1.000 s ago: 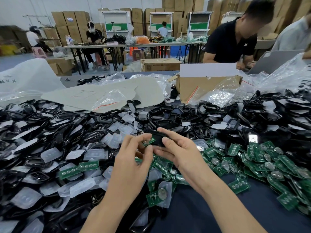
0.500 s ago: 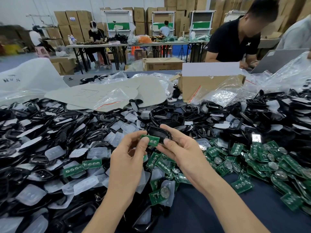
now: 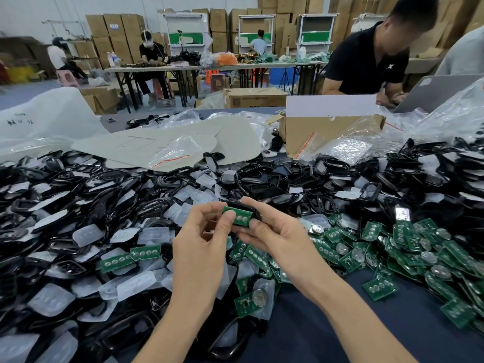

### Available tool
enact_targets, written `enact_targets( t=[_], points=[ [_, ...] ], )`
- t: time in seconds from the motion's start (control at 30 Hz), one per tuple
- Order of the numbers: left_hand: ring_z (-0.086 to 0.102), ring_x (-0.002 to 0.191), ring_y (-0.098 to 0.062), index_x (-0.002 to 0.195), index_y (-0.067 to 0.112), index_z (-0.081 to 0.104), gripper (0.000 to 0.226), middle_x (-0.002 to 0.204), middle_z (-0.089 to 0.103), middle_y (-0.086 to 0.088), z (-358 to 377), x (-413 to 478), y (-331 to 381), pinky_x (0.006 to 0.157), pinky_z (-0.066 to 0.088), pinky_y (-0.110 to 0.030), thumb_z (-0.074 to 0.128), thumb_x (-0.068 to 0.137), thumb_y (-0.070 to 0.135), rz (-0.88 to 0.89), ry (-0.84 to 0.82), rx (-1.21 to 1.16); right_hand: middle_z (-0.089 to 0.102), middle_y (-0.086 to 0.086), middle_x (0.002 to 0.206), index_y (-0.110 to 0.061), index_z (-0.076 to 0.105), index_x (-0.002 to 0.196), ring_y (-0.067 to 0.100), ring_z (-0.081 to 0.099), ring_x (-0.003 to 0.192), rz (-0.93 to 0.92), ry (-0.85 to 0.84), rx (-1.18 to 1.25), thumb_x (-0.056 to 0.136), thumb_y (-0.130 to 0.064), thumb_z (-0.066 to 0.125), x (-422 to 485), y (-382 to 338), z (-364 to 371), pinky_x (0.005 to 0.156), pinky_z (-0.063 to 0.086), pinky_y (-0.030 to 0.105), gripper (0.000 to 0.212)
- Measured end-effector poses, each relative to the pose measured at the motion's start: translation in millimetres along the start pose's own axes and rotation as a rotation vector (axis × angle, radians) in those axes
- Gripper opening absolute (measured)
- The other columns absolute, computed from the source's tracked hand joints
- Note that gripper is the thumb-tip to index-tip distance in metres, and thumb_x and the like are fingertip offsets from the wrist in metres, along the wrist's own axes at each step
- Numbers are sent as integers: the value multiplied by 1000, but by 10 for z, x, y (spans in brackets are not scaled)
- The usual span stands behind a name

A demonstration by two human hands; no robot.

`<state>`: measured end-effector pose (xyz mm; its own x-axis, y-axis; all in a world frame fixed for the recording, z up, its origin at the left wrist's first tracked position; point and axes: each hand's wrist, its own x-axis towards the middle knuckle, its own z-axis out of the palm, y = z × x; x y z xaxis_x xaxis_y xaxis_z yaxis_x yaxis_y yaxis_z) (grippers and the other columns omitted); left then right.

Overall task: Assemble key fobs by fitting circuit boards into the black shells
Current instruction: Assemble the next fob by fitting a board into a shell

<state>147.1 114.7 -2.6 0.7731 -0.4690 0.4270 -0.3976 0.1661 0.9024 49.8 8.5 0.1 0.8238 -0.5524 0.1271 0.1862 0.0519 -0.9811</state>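
At centre frame the left hand (image 3: 201, 247) pinches the circuit board (image 3: 237, 216) in its grip, now moved from the rim onto the black shell (image 3: 237, 203), which is clamped in the grip of the right hand (image 3: 277, 239); seating looks close. Behind lie loose shells (image 3: 262, 176).

Open cardboard box (image 3: 309, 134), clear plastic bags (image 3: 345, 150), grey laptop (image 3: 440, 93), person in black shirt (image 3: 366, 61), stacked cartons (image 3: 112, 30) behind

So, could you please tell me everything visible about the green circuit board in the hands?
The circuit board is a green rectangle with round silvery pads on its face. It lies tilted against the black shell, seemingly not fully seated. The left hand pinches its left end; the right hand holds the shell beneath it.
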Motion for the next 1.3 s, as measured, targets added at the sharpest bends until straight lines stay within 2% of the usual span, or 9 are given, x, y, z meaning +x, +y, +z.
enact_targets(
  t=[0.13, 0.3, 0.5, 0.63, 0.73, 0.97, 1.1, 1.2, 1.3],
  points=[
    [66, 89, 3, 95, 37, 63, 14, 94, 70, 24, 5, -6, 2, 75, 49, -10, 68, 93, 25, -4, 6, 12, 70, 5, 124, -30, 61, 124, 13, 72, 105, -17, -6, -18, 102, 6, 46, 0, 9, 30, 85, 56, 18, 45],
    [65, 85, 1, 96, 37, 61, 10, 94, 68, 24, 28, -27, 0, 68, 47, -8, 67, 94, 29, 4, 32, 28, 77, -3, 109, -30, 66, 118, 12, 73, 104, -43, 12, -8, 102, 6, 48, -12, 33, 58, 85, 56, 18, 44],
    [61, 94, 0, 96, 38, 56, 17, 102, 54, 22, 37, -21, -12, 72, 46, -8, 59, 87, 52, 27, 72, 119, 77, -4, 109, -26, 69, 118, 15, 73, 104, -53, 34, 32, 102, 6, 49, -15, 37, 83, 86, 56, 18, 40],
    [60, 97, 0, 96, 40, 55, 14, 103, 54, 20, 22, -17, -20, 73, 45, -7, 59, 87, 51, 40, 78, 132, 78, -7, 101, -28, 68, 118, 15, 73, 103, -56, 28, 17, 102, 4, 51, -18, 33, 84, 86, 56, 19, 40],
    [59, 101, 0, 98, 39, 56, 16, 103, 59, 17, 35, -32, -39, 75, 45, -9, 61, 87, 49, 6, 86, 101, 77, -6, 106, -29, 69, 117, 15, 73, 104, -75, 26, -2, 100, 1, 56, -26, 32, 82, 87, 56, 19, 37],
    [62, 91, 2, 96, 49, 50, 22, 96, 63, 23, 52, -54, -18, 71, 46, -13, 70, 88, 43, -102, 93, 41, 77, -9, 106, -23, 71, 117, 13, 74, 97, -95, 53, -34, 100, -2, 59, -10, 56, 73, 84, 57, 19, 30],
    [61, 93, 5, 107, 47, 53, 28, 99, 61, 30, 31, -14, 10, 69, 46, -7, 70, 91, 31, -75, 21, 41, 77, -3, 107, -24, 73, 115, 15, 75, 94, -98, 53, -71, 100, -1, 58, -2, 38, 31, 83, 57, 20, 32],
    [65, 87, -2, 106, 39, 62, 19, 94, 67, 18, 10, 6, 26, 68, 52, -16, 68, 93, 27, -52, -47, 50, 77, -1, 104, -22, 72, 117, 18, 75, 91, -113, 57, -131, 101, -1, 57, -5, 1, 2, 80, 58, 21, 31],
    [65, 86, -4, 105, 31, 62, 12, 93, 68, 11, -7, -19, 98, 76, 55, -26, 67, 94, 28, -60, -91, 76, 77, -4, 103, -29, 72, 117, 18, 74, 94, -128, 103, -223, 103, -18, 57, -54, -76, -38, 80, 60, 29, 24]
  ],
)
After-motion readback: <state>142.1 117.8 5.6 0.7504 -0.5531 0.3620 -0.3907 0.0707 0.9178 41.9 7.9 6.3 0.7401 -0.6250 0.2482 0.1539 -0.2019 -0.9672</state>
